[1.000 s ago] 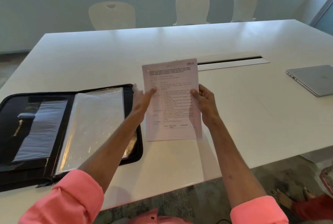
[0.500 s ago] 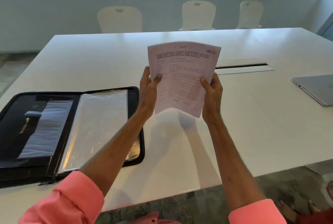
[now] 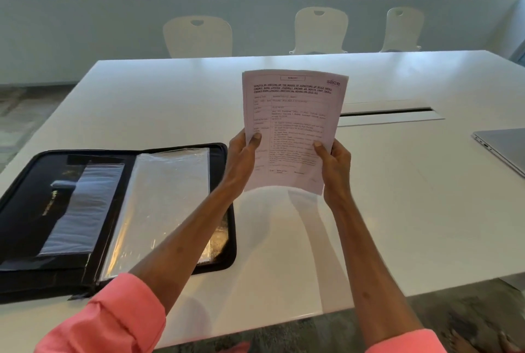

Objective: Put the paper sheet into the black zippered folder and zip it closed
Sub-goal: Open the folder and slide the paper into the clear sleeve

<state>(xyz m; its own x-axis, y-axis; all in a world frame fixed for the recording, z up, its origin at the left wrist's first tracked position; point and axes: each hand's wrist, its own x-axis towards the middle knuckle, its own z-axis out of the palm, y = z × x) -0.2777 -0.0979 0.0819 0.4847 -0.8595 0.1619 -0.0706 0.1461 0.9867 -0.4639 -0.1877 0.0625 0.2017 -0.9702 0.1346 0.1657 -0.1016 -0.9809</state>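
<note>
Head view: the paper sheet (image 3: 292, 125) is held upright above the white table (image 3: 397, 210), clear of its surface and to the right of the black zippered folder (image 3: 113, 210). The left hand (image 3: 241, 159) pinches the sheet's left edge, thumb on the printed face. The right hand (image 3: 335, 165) pinches the right edge likewise. The folder lies open flat on the table, clear sleeve exposed. A closed laptop (image 3: 502, 148) rests far right of the folder.
</note>
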